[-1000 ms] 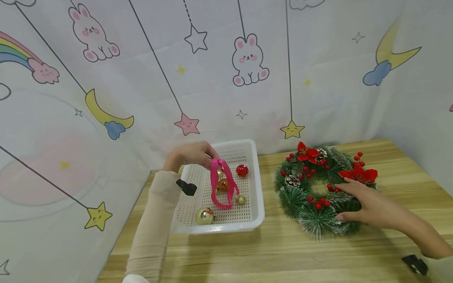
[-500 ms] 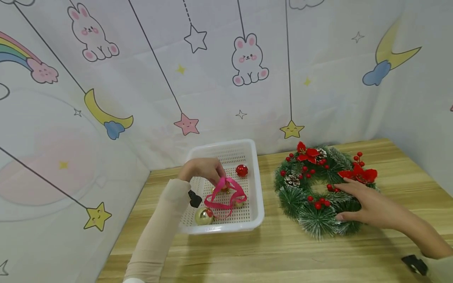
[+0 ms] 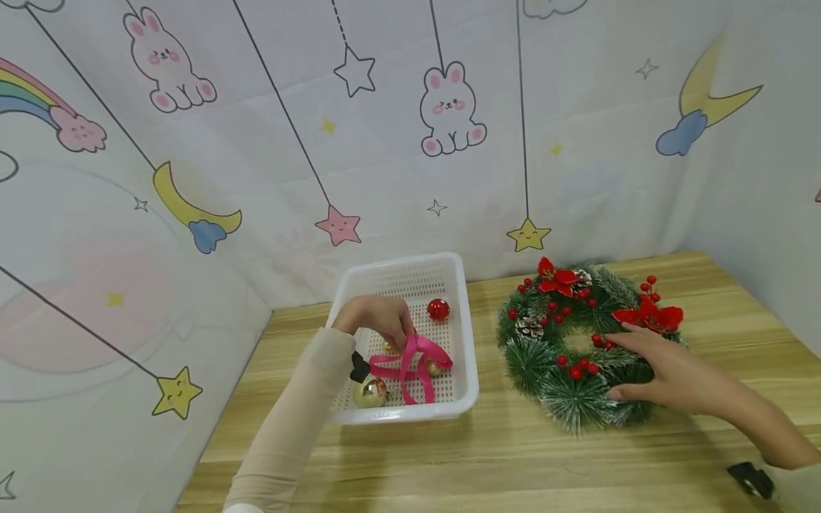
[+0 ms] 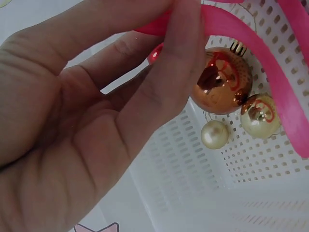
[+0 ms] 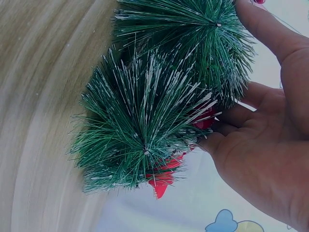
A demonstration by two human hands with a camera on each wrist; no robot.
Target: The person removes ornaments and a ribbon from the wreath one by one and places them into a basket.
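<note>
My left hand [image 3: 383,320] reaches down into a white perforated basket [image 3: 471,370], pinching a bright pink ribbon [image 3: 436,349] between thumb and fingers. The ribbon's loops drape over the baubles below. In the left wrist view, a shiny copper bauble [image 4: 227,92], a small gold bauble [image 4: 258,118] and a pearly one [image 4: 215,134] lie beyond the fingers. My right hand [image 3: 683,374] rests on the right side of a green wreath [image 3: 532,367], thumb and fingers spread. The right wrist view shows its frosted needles [image 5: 140,111] close beside the hand; some fingertips are hidden in the greenery.
Inside the basket are also a red bauble [image 3: 439,309] at the back right and a larger pale gold bauble [image 3: 369,393] near the front. Red poinsettias [image 3: 651,313], berries and pinecones [image 3: 530,328] decorate the wreath. A printed curtain [image 3: 385,164] hangs behind the wooden table [image 3: 513,470].
My left hand has moved down and to the right, deeper into the basket, and the ribbon has gone from hanging loops to lying bunched over the baubles. My right hand has stayed put.
</note>
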